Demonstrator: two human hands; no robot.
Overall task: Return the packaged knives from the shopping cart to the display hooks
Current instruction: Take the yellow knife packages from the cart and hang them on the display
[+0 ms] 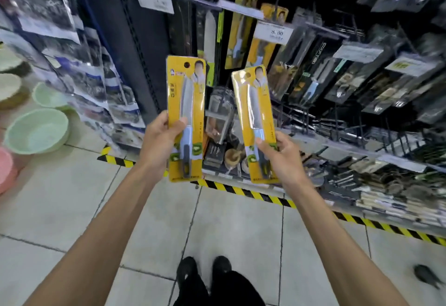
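Both hands are up in front of the rack, one knife pack in each. My left hand [160,140] grips the left pack [185,93] on its lower half, thumb across the front by the blue handle, fingers behind. That card is upright with its hang hole on top, not on any hook. My right hand [284,158] pinches the right pack [255,103] low down the same way, thumb on the front, fingers curled behind. That card leans left at the top and sits a bit lower than the other. The two packs are near each other, not touching, and as far as I can tell neither touches the display. Matching yellow packs [241,33] hang on the rack above, just beside a white price tag [274,32]. Dark packs [311,74] hang further right. Black-and-yellow hazard tape [241,191] runs along the shelf base. Green basins [36,132] sit on the floor far left. Black shoes [205,269] stand on the tile below.
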